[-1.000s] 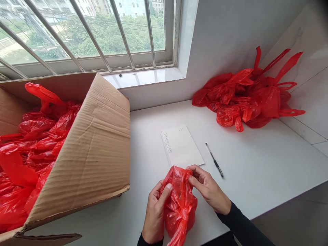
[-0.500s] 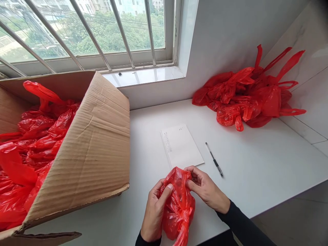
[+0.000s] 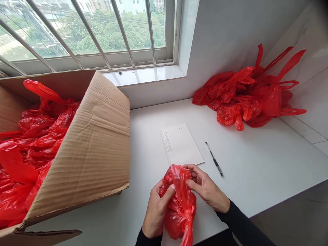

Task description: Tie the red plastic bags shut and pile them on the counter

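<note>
I hold a crumpled red plastic bag point(image 3: 179, 201) with both hands just above the white table's front edge. My left hand point(image 3: 155, 212) grips its left side, thumb pressed into the plastic. On the bag's upper right edge my right hand point(image 3: 207, 188) pinches the plastic with curled fingers. A white sheet of paper point(image 3: 181, 144) with small print lies just beyond the bag. To the right of the sheet lies a black pen point(image 3: 214, 159).
An open cardboard box point(image 3: 94, 143) full of red plastic bags point(image 3: 30, 143) fills the left. A heap of red bags point(image 3: 248, 97) lies at the back right against the wall. The white table point(image 3: 269, 167) ends at right front. A barred window point(image 3: 89, 30) is behind.
My hands have shifted slightly on the bag, bunching its top a little higher and closer together. Everything else on the table stays put.
</note>
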A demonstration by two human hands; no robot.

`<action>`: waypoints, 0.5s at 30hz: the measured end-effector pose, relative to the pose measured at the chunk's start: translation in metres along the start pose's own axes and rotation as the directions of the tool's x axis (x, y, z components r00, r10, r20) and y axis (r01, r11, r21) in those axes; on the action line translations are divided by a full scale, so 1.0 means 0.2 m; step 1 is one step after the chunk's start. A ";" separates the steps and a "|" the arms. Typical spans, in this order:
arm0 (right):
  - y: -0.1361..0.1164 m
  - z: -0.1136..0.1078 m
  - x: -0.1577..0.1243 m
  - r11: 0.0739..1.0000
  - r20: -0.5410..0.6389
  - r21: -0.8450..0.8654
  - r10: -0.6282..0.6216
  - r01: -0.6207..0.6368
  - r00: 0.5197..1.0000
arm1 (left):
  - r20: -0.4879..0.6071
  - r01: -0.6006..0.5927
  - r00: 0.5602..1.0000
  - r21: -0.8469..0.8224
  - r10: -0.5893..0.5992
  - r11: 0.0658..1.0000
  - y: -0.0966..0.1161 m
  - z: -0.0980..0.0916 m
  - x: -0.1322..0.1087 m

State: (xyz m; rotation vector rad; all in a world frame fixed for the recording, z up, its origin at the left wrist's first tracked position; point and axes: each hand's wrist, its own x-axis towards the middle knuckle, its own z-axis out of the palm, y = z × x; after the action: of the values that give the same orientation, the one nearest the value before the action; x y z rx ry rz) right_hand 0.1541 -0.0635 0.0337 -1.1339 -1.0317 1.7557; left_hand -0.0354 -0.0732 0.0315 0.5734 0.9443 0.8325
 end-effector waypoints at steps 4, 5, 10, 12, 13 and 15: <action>0.01 0.01 0.00 0.999 0.067 0.032 -0.009 0.007 0.998 | 0.007 -0.011 1.000 -0.010 0.011 1.000 0.00 -0.01 0.00; 0.01 0.01 0.00 0.999 0.069 0.041 -0.019 0.016 0.997 | 0.000 -0.014 1.000 -0.004 0.014 1.000 0.00 -0.01 0.00; 0.00 0.02 0.01 0.998 -0.007 0.055 -0.036 0.036 0.999 | -0.071 -0.011 0.997 -0.008 0.010 1.000 -0.01 0.00 0.01; 0.00 0.02 0.01 0.997 -0.037 0.072 -0.033 0.035 0.999 | -0.076 0.001 0.997 -0.020 -0.003 1.000 0.00 0.00 0.01; 0.00 0.02 0.01 0.996 -0.052 0.084 -0.030 0.035 0.998 | -0.069 0.010 0.998 -0.025 -0.012 1.000 0.00 0.00 0.01; 0.01 0.01 0.01 0.994 -0.082 0.106 -0.024 0.033 0.996 | -0.035 0.025 0.999 -0.041 -0.027 0.999 0.02 0.01 0.00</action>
State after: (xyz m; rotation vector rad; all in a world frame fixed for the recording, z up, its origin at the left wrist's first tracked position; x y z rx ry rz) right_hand 0.1507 -0.0623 0.0325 -1.1082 -0.8906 1.7075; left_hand -0.0352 -0.0713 0.0354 0.5120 0.9638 0.8391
